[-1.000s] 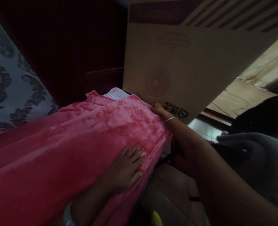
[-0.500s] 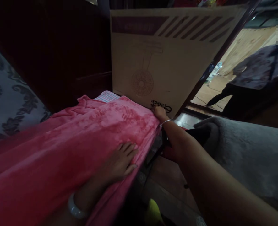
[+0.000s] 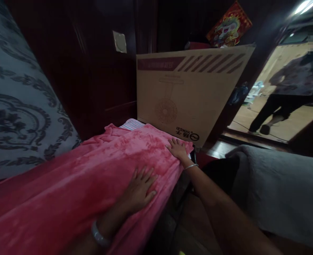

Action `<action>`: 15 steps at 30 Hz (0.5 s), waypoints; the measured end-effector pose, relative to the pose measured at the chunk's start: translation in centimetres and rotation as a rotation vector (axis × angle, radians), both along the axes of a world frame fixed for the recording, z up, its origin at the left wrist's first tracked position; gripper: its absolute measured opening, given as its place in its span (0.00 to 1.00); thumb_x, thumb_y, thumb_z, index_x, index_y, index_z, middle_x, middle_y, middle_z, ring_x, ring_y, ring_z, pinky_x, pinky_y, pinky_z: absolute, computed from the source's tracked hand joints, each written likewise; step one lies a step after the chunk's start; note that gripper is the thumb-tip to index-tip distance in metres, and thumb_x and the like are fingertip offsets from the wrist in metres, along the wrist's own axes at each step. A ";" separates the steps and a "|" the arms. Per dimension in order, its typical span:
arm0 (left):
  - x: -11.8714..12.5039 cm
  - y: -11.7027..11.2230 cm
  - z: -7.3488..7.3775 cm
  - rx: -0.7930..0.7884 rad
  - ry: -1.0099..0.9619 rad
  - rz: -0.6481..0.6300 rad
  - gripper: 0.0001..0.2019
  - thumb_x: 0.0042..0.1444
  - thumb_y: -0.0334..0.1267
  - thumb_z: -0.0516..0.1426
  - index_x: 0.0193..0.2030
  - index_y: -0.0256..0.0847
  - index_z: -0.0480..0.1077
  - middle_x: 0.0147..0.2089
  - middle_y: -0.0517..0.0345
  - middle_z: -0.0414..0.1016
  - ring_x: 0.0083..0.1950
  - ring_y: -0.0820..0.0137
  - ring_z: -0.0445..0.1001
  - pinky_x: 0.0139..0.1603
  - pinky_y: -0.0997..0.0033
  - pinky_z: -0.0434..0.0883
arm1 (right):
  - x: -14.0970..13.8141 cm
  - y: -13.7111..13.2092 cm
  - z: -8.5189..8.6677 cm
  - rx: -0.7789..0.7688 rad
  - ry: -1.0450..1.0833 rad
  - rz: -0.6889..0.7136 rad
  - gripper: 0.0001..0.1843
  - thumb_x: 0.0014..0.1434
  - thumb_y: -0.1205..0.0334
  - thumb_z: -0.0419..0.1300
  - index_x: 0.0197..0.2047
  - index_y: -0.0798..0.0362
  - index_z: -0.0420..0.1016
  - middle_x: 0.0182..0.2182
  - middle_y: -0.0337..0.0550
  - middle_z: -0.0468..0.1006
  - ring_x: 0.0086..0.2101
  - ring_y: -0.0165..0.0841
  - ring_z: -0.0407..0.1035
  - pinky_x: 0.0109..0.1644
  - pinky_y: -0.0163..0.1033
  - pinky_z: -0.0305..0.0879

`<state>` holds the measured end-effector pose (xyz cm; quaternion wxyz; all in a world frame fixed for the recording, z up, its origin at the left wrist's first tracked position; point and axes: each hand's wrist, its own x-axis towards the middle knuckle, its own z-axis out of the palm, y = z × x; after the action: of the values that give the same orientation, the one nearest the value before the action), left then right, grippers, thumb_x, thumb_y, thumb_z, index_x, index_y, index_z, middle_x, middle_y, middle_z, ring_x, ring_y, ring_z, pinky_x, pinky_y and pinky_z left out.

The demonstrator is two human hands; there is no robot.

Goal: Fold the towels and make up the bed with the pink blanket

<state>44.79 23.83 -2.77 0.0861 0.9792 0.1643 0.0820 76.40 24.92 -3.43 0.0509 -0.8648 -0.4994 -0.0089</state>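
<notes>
A pink plush blanket [image 3: 100, 177] lies spread over a long, bed-like surface, with some wrinkles at its far left end. My left hand [image 3: 140, 189] rests palm down on the middle of it, fingers spread. Farther along, near the blanket's far right corner, my right hand [image 3: 178, 149] lies flat with its fingers apart. Neither hand grips anything. A striped cloth [image 3: 132, 124] peeks out from under the blanket's far edge.
A large cardboard fan box [image 3: 198, 95] stands just past the blanket's far end. Patterned wallpaper [image 3: 26, 106] covers the left wall. At right are a grey cloth-covered seat [image 3: 286, 191] and a doorway, with a person [image 3: 291, 81] beyond. A red decoration [image 3: 229, 26] sits above the box.
My right hand has gone from closed fingers at the blanket's far corner to lying flat and spread on top. The left hand stays on the blanket. The view has tilted upward.
</notes>
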 end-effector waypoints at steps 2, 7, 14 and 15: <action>0.3 1.1 0.7 -0.058 -0.043 0.011 0.25 0.65 0.48 0.52 0.68 0.50 0.66 0.72 0.52 0.65 0.72 0.53 0.62 0.72 0.42 0.58 | 0.2 0.3 -0.4 0.023 -0.011 0.006 0.33 0.73 0.44 0.38 0.75 0.49 0.53 0.74 0.48 0.50 0.71 0.47 0.44 0.70 0.62 0.45; 4.4 10.2 5.0 -0.077 -0.149 0.279 0.19 0.66 0.39 0.46 0.50 0.43 0.78 0.54 0.51 0.80 0.56 0.63 0.76 0.62 0.61 0.70 | 0.7 0.7 -1.6 0.103 -0.036 0.025 0.33 0.73 0.44 0.42 0.74 0.50 0.55 0.73 0.49 0.52 0.71 0.49 0.46 0.70 0.62 0.46; 12.0 25.4 7.2 -0.052 0.002 0.691 0.25 0.64 0.43 0.49 0.63 0.34 0.69 0.65 0.38 0.71 0.67 0.53 0.69 0.65 0.54 0.66 | 1.2 0.8 -1.9 0.154 0.026 0.013 0.32 0.73 0.45 0.43 0.75 0.47 0.55 0.73 0.48 0.53 0.71 0.47 0.45 0.71 0.60 0.44; 12.9 26.8 6.9 -0.068 0.028 0.714 0.25 0.65 0.45 0.48 0.62 0.35 0.70 0.65 0.38 0.72 0.66 0.52 0.70 0.63 0.55 0.67 | 1.2 0.8 -1.9 0.160 0.032 0.016 0.31 0.73 0.45 0.43 0.74 0.47 0.55 0.73 0.48 0.54 0.71 0.46 0.45 0.71 0.60 0.44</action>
<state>57.66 50.61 4.14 0.0821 0.8577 0.4999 0.0881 77.63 25.75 -5.31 0.1281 -0.8541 -0.5029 -0.0347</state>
